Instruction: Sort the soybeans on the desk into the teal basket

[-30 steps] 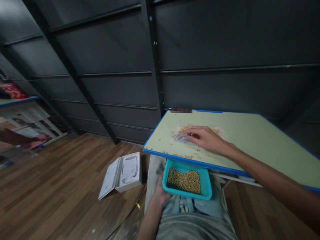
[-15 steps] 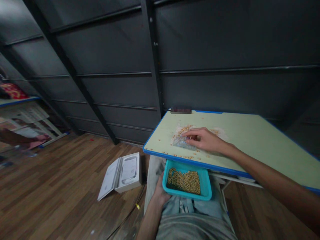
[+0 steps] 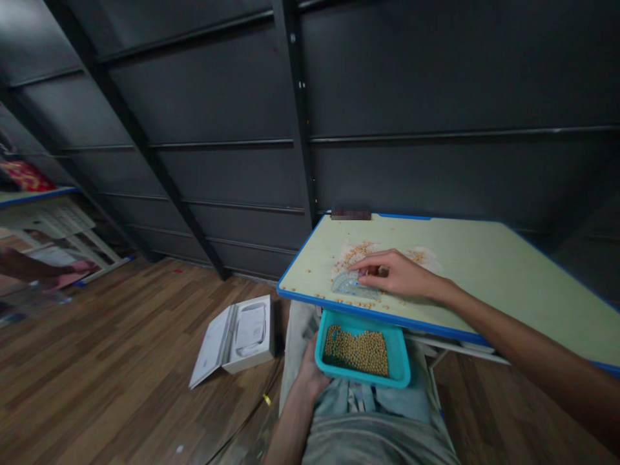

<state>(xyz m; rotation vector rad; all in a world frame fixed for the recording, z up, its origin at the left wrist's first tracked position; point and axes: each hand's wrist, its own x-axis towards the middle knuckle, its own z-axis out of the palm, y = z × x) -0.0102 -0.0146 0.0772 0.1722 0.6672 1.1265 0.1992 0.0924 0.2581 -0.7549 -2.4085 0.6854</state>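
Note:
A clear protractor (image 3: 347, 284) lies on the pale green tabletop (image 3: 489, 271), its curved side facing away from me. My right hand (image 3: 401, 274) pinches its right part between thumb and fingers. Loose soybeans (image 3: 359, 249) and whitish grains are scattered just beyond the protractor, and several beans line the table's near edge. Below that edge, a turquoise tray (image 3: 400, 361) sits over my lap with a heap of soybeans (image 3: 361, 352) in it. My left hand (image 3: 312, 373) grips the tray's left side; its fingertips are hidden underneath.
A second small patch of whitish grains and beans (image 3: 426, 257) lies right of my right hand. On the wooden floor stand an open white box (image 3: 252, 332) and a dark cable (image 3: 249, 416). A dark panelled wall (image 3: 232, 174) rises behind the table. Another person's limb (image 3: 33, 268) shows far left.
The protractor was blurred and has come into sharper view, shifted slightly toward the left and near edge with my right hand. My left hand and the tray have not moved.

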